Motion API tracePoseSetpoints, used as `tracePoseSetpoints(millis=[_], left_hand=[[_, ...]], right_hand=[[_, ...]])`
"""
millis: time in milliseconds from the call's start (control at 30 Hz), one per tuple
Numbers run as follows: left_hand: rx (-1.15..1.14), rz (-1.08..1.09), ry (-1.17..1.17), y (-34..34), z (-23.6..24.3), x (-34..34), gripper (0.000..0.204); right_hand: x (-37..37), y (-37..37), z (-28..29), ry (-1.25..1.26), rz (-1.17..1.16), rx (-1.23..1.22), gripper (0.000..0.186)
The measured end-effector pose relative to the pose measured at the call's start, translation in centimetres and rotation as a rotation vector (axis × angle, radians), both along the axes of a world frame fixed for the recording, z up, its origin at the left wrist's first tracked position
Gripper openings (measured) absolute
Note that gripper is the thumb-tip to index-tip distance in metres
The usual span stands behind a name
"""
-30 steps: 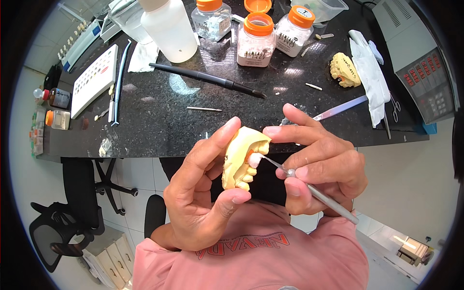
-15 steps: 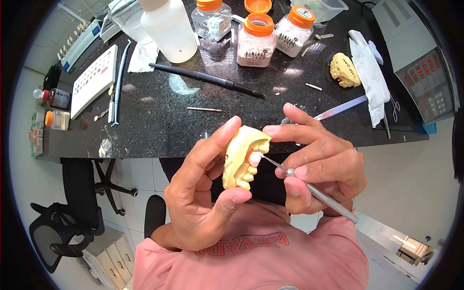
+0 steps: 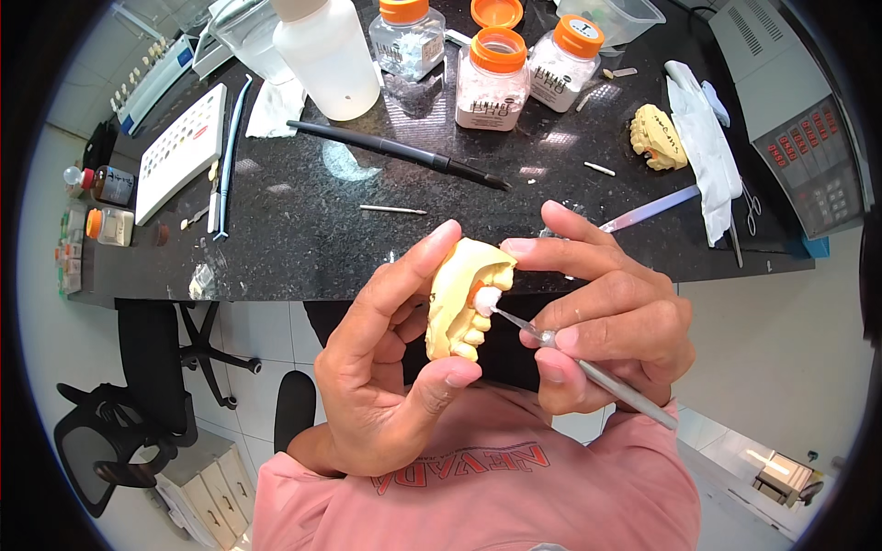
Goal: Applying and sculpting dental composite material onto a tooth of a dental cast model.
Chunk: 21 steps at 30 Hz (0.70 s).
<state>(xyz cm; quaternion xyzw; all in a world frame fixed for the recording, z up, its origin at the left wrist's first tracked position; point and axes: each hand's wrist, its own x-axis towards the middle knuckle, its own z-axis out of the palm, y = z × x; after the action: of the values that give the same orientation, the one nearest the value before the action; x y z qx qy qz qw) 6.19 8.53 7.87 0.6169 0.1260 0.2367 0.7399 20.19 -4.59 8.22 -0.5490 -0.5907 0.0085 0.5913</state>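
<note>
Between the thumb and fingers of my left hand (image 3: 381, 367) is a yellow plaster dental model (image 3: 452, 285), held up in front of the counter's near edge. One tooth on it is built up in a pale pinkish-white material (image 3: 486, 300), with a bit of orange beside it. My right hand (image 3: 620, 321) pinches a slim silver dental carving instrument (image 3: 614, 381), its thin tip touching or very near the lower edge of the white tooth. My right index fingertip rests against the model's upper end.
On the dark speckled counter (image 3: 303, 248) lie a black brush (image 3: 395, 151) and a small metal bur (image 3: 393, 209). Behind stand orange-lidded powder jars (image 3: 491, 87) and a white bottle (image 3: 326, 60). A second dental model (image 3: 657, 138) sits right, near a white cloth (image 3: 700, 151) and a furnace-like machine (image 3: 808, 138).
The instrument's tip has shifted slightly left and down along the white tooth, with my right hand tilting a little. My left hand and the model stay nearly still.
</note>
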Motion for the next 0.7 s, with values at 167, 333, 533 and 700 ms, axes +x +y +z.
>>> tracePoseSetpoints(millis=[167, 333, 533, 700], left_hand=[[0.002, 0.010, -0.017, -0.1, -0.2, 0.1, 0.085], [0.082, -0.058, -0.035, 0.4, 0.0, 0.0, 0.085], [0.710, -0.289, -0.150, -0.1, 1.1, 1.4, 0.078], [0.725, -0.345, -0.100, -1.7, 1.3, 2.8, 0.080]], right_hand=[[0.2, -0.1, 0.3, -0.039, 0.003, -0.014, 0.023], [-1.0, -1.2, 0.5, 0.431, -0.160, 0.132, 0.016], [0.7, -3.2, 2.5, 0.696, -0.167, -0.094, 0.015], [1.1, -4.6, 3.2, 0.662, -0.165, -0.078, 0.015]])
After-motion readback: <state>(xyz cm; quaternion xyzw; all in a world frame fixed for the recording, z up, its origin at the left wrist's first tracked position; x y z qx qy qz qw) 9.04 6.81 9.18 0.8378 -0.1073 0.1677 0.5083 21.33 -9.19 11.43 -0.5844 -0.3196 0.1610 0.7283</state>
